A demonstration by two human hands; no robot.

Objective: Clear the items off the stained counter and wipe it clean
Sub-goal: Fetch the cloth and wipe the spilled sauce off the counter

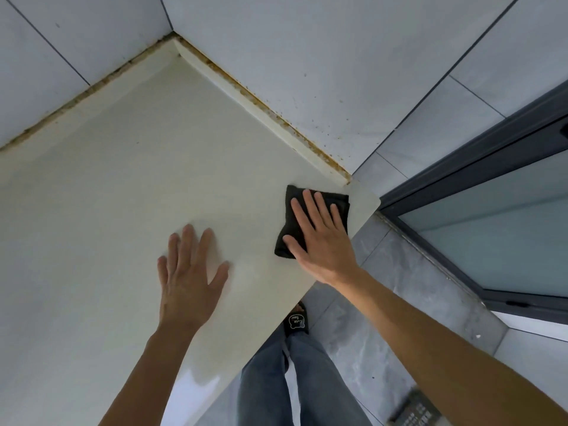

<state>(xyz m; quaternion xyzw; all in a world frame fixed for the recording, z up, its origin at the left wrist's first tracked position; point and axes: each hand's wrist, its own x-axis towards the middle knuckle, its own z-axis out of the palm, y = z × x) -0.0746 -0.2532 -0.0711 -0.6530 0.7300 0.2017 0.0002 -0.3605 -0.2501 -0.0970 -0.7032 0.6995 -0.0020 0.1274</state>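
The right hand (319, 238) presses a black cloth (295, 216) flat near the counter (123, 195)'s front right corner; the left hand (190, 272) rests flat, fingers spread. One push further could slide the cloth off that edge, and the brown grime (264, 109) along the back edge may get missed.

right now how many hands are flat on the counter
2. The left hand rests bare on the counter; the right hand presses the black cloth near the counter's right end.
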